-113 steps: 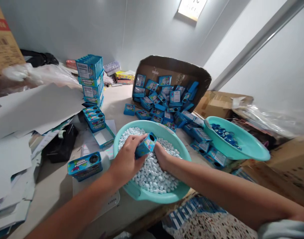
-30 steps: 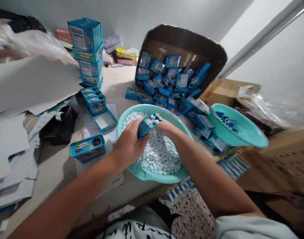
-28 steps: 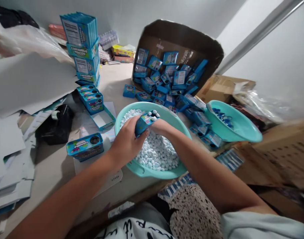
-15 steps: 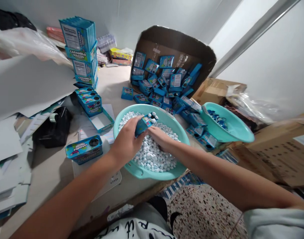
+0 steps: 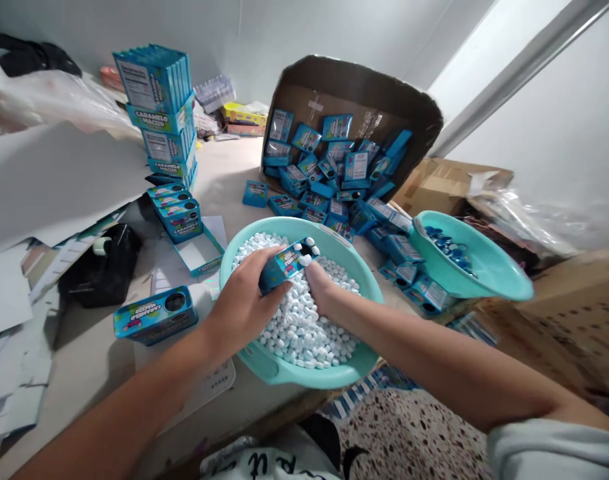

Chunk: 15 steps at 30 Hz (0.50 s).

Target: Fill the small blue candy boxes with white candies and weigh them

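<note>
My left hand (image 5: 252,287) is wrapped around a small blue candy box (image 5: 286,263), tilted above a turquoise basin (image 5: 264,371). White candies (image 5: 304,337) fill much of the basin. Several of them sit at the box's dark round opening, on its upper right end. Right below that opening is my right hand (image 5: 323,287), low among the candies, its fingers bunched against a few by the box. Its fingertips are partly hidden. To the left, another blue box (image 5: 154,315) lies on the table.
Behind the basin, a cardboard carton (image 5: 354,80) on its side spills blue boxes. A second turquoise basin (image 5: 499,277) with round blue pieces stands right. Stacked display boxes (image 5: 159,120), an open tray (image 5: 199,253) and a black tape dispenser (image 5: 107,267) are left.
The box in my left hand has shifted slightly left and down, and its opening now shows more. My right hand has come up closer to the opening. The view has shifted a little.
</note>
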Motion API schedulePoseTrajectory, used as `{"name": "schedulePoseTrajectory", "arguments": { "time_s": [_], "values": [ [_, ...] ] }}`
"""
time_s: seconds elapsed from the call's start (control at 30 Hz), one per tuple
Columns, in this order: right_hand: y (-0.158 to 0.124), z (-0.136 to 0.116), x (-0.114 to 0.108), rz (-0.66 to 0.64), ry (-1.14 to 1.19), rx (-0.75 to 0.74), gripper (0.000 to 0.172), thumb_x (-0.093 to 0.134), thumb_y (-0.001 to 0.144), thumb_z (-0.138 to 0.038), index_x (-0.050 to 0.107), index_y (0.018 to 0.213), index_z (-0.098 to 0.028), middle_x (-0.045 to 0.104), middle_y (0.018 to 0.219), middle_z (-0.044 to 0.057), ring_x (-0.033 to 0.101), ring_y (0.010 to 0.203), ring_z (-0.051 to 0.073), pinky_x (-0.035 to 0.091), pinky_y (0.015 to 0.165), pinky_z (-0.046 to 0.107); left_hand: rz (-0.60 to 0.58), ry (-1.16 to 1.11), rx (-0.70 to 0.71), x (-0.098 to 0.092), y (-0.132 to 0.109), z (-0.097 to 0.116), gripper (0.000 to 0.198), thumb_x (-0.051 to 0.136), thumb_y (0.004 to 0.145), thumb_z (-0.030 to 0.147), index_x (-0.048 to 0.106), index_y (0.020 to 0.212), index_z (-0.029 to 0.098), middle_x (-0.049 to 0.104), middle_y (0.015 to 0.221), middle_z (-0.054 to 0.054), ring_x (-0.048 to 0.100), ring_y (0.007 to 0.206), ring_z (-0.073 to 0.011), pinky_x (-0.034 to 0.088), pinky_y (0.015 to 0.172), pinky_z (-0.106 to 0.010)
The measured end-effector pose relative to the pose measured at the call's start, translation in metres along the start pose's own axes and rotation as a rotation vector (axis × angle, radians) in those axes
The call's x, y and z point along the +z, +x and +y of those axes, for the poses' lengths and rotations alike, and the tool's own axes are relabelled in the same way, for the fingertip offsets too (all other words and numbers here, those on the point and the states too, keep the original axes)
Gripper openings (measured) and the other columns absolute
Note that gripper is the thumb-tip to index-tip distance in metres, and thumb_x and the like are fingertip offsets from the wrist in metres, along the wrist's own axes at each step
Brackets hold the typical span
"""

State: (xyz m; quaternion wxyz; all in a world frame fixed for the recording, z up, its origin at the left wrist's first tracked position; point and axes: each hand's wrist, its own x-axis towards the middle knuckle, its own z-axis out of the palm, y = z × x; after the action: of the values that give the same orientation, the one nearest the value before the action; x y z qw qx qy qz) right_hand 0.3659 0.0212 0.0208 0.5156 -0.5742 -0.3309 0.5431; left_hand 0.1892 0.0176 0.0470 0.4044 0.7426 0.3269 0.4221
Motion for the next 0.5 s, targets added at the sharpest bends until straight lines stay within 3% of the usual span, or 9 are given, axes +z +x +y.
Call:
{"name": "schedulePoseTrajectory", "arguments": {
  "time_s": [0.1, 0.17, 0.37, 0.5],
  "values": [
    [-0.001, -0.009, -0.001, 0.011, 0.128, 0.160, 0.033, 0.064, 0.078, -0.059, 0.067, 0.080, -0.026, 0.070, 0.060, 0.002, 0.072, 0.073, 0.029, 0.062, 0.076, 0.042, 0.036, -0.054, 0.013, 0.000, -0.003, 0.001, 0.042, 0.069, 0.090, 0.030, 0.059, 0.130, 0.022, 0.070, 0.128, -0.009, 0.065, 0.121, -0.0268, 0.050, 0.107, -0.042],
    [-0.003, -0.018, -0.003, 0.027, 0.211, 0.178, 0.036, 0.061, 0.082, -0.059, 0.067, 0.084, -0.024, 0.072, 0.065, 0.003, 0.072, 0.072, 0.027, 0.062, 0.074, 0.042, 0.070, -0.071, 0.007, 0.000, -0.005, 0.002, 0.041, 0.068, 0.091, 0.032, 0.059, 0.130, 0.021, 0.070, 0.128, -0.009, 0.065, 0.120, -0.0268, 0.049, 0.108, -0.043],
    [-0.002, -0.057, -0.006, 0.171, 0.497, -0.014, 0.015, 0.064, 0.087, -0.036, 0.060, 0.084, -0.023, 0.072, 0.072, -0.001, 0.068, 0.062, 0.015, 0.059, 0.057, 0.026, 0.033, -0.006, -0.057, -0.002, -0.006, 0.004, 0.048, 0.064, 0.090, 0.031, 0.055, 0.135, 0.019, 0.065, 0.137, -0.012, 0.060, 0.130, -0.0289, 0.046, 0.112, -0.046],
    [0.004, -0.082, 0.004, 0.091, 0.576, -0.097, 0.014, 0.065, 0.086, -0.030, 0.055, 0.080, -0.022, 0.070, 0.072, -0.002, 0.066, 0.060, 0.010, 0.057, 0.055, 0.018, -0.033, 0.036, -0.009, 0.000, -0.006, 0.002, 0.052, 0.058, 0.093, 0.028, 0.048, 0.143, 0.019, 0.062, 0.142, -0.014, 0.058, 0.133, -0.0287, 0.046, 0.113, -0.047]
  ]
}}
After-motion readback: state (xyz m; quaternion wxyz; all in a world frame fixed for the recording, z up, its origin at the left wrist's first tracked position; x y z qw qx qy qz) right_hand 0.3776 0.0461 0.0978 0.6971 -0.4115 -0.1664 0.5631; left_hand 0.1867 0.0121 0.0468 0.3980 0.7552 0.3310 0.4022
